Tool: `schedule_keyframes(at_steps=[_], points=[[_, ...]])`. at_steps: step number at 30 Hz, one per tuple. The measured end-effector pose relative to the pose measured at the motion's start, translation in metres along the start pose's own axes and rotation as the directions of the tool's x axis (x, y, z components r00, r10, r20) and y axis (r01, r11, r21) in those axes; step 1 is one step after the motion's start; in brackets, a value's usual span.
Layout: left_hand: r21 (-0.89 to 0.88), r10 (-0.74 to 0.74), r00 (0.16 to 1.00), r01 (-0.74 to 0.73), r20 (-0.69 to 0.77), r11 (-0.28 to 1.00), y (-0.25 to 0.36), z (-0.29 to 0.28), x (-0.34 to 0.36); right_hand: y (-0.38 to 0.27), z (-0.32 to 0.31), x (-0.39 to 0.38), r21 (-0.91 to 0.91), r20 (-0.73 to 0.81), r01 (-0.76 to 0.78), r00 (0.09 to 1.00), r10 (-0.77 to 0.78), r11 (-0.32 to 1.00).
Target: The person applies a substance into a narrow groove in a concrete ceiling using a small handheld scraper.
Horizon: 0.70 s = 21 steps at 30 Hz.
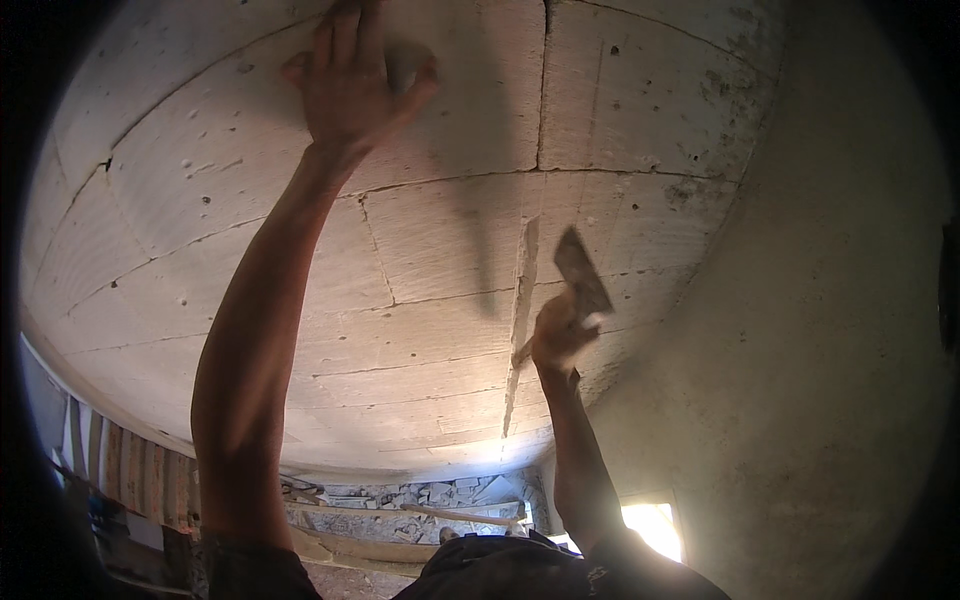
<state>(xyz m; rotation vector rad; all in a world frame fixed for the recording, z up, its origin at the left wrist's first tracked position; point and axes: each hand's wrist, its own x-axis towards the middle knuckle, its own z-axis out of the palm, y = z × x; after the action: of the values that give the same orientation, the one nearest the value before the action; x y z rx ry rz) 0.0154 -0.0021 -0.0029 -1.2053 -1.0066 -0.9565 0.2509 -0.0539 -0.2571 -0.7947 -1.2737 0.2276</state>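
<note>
Before me rises a wall of pale blocks [450,240] with dark joints. My left hand [352,95] is raised high against it at the upper left, fingers spread; nothing shows in its grip. My right hand [558,340], lower and right of centre, is closed round a hand tool with a flat, dark, roughly rectangular blade [582,270]. Motion blurs the tool, so its exact kind is unclear. The blade points up, and a short brown piece sticks out at the fist's left. Just left of this hand, a narrow, rough-edged groove [524,280] runs down the blocks.
A smooth grey wall [790,360] meets the block wall at the right. Bright light comes through an opening [652,528] at the lower right. Rubble [440,495] and boards [360,545] lie low down behind me. Wooden slats [135,470] stand at the lower left.
</note>
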Motion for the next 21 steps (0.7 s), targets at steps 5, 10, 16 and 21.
schedule_keyframes(at_steps=[5, 10, 16, 21], points=[[0.006, -0.033, 0.996, 0.033, 0.08, 0.999, -0.005, -0.001, -0.006, -0.006, 0.007, 0.01, -0.194, 0.225, -0.108, 0.963, 0.151, 0.975], [-0.089, 0.016, 1.0, -0.017, -0.015, 0.996, -0.004, 0.0, -0.001, -0.003, 0.009, -0.002, -0.187, -0.028, 0.01, 0.999, -0.015, 0.982], [-0.068, 0.035, 0.999, -0.037, -0.035, 0.997, 0.0, -0.006, 0.004, 0.033, -0.001, 0.006, -0.215, 0.186, -0.191, 0.955, 0.232, 0.958], [0.009, 0.002, 1.0, -0.002, 0.012, 1.0, 0.0, -0.014, 0.006, 0.029, 0.001, -0.013, 0.33, -0.061, -0.429, 0.88, 0.472, 0.841]])
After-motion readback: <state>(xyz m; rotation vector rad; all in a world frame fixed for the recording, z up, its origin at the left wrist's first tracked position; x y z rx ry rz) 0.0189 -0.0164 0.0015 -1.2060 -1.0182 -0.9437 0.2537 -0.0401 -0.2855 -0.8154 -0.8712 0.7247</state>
